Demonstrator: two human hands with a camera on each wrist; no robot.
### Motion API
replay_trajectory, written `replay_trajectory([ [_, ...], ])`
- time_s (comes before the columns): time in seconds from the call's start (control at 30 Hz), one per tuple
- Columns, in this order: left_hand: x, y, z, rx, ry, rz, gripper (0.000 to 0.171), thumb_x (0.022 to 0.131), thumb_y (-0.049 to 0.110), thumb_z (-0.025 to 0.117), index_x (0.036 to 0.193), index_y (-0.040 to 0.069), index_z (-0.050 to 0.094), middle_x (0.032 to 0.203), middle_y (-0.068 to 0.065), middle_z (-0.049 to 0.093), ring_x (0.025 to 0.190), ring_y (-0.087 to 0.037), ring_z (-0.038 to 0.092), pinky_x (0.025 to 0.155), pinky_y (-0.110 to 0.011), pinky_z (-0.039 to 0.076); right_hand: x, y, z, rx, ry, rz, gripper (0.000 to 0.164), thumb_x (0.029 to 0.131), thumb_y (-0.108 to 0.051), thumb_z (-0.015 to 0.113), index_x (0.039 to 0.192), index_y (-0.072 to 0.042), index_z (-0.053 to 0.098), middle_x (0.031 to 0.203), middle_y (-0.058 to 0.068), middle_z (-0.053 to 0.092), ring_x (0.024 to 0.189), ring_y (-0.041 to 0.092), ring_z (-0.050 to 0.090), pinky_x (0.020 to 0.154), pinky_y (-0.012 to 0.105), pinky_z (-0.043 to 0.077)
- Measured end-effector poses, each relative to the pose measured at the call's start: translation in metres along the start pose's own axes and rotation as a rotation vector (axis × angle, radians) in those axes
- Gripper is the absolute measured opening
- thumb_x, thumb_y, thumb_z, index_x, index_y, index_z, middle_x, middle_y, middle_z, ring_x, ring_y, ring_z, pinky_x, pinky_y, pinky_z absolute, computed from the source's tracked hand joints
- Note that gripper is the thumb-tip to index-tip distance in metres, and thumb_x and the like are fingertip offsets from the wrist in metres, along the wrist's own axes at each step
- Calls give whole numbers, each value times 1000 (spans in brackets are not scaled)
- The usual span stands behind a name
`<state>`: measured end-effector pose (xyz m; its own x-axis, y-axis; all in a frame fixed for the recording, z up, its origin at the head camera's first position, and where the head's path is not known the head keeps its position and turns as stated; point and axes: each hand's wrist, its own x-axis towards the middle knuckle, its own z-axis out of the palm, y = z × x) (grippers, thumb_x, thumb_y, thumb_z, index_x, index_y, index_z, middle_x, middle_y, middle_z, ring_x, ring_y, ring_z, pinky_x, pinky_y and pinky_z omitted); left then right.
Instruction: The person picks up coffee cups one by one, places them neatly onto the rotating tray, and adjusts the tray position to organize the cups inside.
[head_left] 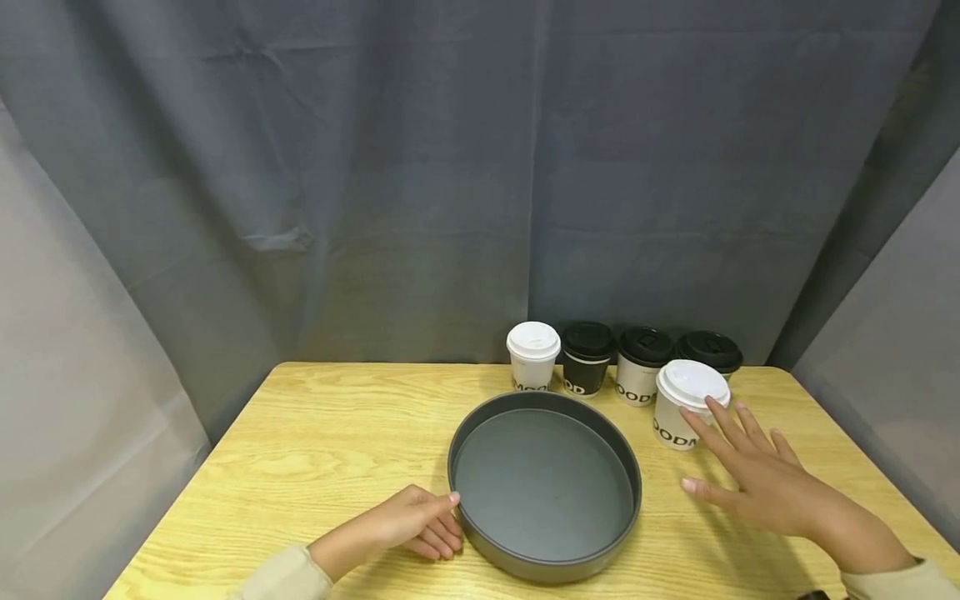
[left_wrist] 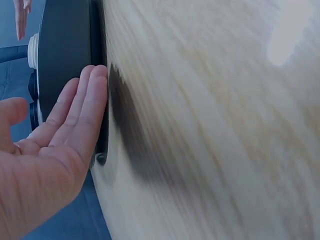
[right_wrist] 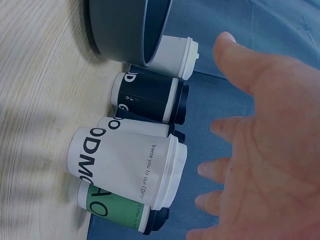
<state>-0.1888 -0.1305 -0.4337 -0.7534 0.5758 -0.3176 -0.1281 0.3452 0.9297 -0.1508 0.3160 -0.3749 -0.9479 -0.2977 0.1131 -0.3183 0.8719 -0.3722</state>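
A round dark grey cake pan [head_left: 547, 571] stands on the wooden table. My left hand [head_left: 408, 529] is at its left side; in the left wrist view the straight fingers [left_wrist: 82, 102] lie against the pan's outer wall, with the thumb held apart from them. My right hand [head_left: 757, 483] is spread in the air at the right, holding nothing. Closest to it is a white paper coffee cup [head_left: 675, 421] with a white lid. In the right wrist view, the palm and fingertips face this upright white cup [right_wrist: 127, 162], with a gap between.
Behind the pan stand a small white-lidded cup [head_left: 532, 367], a black cup [head_left: 585, 375] and a white black-lidded cup [head_left: 637, 379]. A green cup [right_wrist: 117, 207] with a black lid is partly hidden behind the nearest white cup. Grey curtains [head_left: 420, 183] enclose the table [head_left: 315, 433].
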Motion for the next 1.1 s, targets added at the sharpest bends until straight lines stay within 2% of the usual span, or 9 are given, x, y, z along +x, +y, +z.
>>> replay_trajectory([
  [0.33, 5, -3, 12, -43, -57, -36, 56, 101, 42, 42, 98, -9, 65, 89, -19, 71, 77, -25, 71, 69, -31, 60, 1, 1, 2, 5, -6, 10, 86, 92, -44, 61, 155, -25, 7, 157, 26, 3, 141, 49, -13, 99, 78, -11],
  [0.7, 5, -8, 13, -117, -78, -52, 60, 101, 46, 41, 101, -10, 63, 93, -20, 71, 78, -23, 71, 70, -32, 60, 6, 0, -3, 29, -5, -6, 85, 93, -41, 61, 155, -23, 7, 157, 27, 1, 140, 50, -15, 99, 78, -11],
  [0.8, 4, -9, 13, -122, -89, -52, 61, 101, 47, 41, 101, -10, 63, 93, -20, 71, 78, -21, 70, 71, -32, 60, 11, 2, -10, 15, 16, -13, 85, 92, -41, 61, 155, -21, 7, 157, 27, 1, 138, 55, -10, 98, 80, -2],
  [0.93, 4, -8, 12, -126, -93, -57, 61, 101, 47, 41, 102, -10, 63, 94, -19, 71, 77, -19, 70, 71, -31, 59, 27, 9, -15, -41, 77, -10, 84, 92, -41, 62, 154, -13, 13, 153, 33, 10, 133, 64, 6, 92, 81, 16],
  [1.1, 3, -7, 11, -125, -94, -58, 61, 101, 47, 41, 101, -10, 63, 94, -19, 71, 77, -19, 70, 71, -31, 59, 52, 27, -8, -125, 159, 23, 81, 91, -46, 61, 150, -4, 24, 147, 38, 19, 128, 62, 23, 85, 80, 27],
])
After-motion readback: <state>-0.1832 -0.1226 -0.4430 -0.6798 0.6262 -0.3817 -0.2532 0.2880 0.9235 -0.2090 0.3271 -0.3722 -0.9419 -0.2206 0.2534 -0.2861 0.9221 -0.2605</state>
